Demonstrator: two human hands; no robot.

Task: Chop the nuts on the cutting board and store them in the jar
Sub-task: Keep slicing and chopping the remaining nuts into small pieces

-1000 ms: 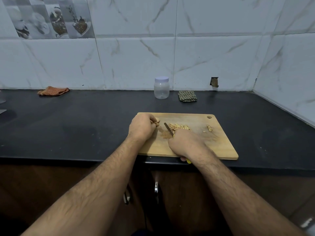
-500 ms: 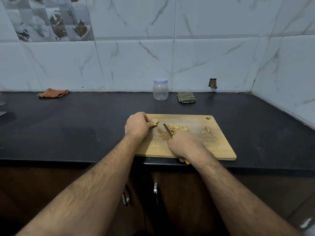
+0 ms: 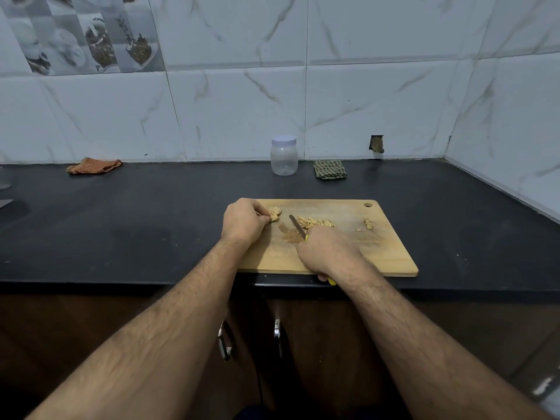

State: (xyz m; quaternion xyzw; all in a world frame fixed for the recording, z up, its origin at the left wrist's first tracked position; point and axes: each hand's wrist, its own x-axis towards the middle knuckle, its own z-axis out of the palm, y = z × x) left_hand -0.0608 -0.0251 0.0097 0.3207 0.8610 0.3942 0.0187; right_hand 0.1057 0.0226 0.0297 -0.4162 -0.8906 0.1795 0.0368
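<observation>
A wooden cutting board [image 3: 385, 256] lies at the front edge of the black counter. My left hand [image 3: 244, 221] sits at the board's far left corner, its curled fingers pinching whole nuts [image 3: 275, 213]. My right hand [image 3: 328, 253] grips a yellow-handled knife [image 3: 297, 226], the blade pointing away and left, beside a pile of chopped nuts [image 3: 316, 222]. A few more nut pieces [image 3: 368, 223] lie near the board's right side. The clear plastic jar [image 3: 284, 155] with a pale lid stands shut at the back wall.
A folded green checked cloth [image 3: 329, 169] lies right of the jar. An orange cloth [image 3: 94, 165] lies at the back left. The counter's front edge [image 3: 121, 281] runs just below the board, with cabinet handles [image 3: 224, 344] underneath. The tiled wall meets a corner at the right.
My left hand has drawn slightly left with the whole nuts, away from the knife. The knife and my right hand stay in nearly the same place.
</observation>
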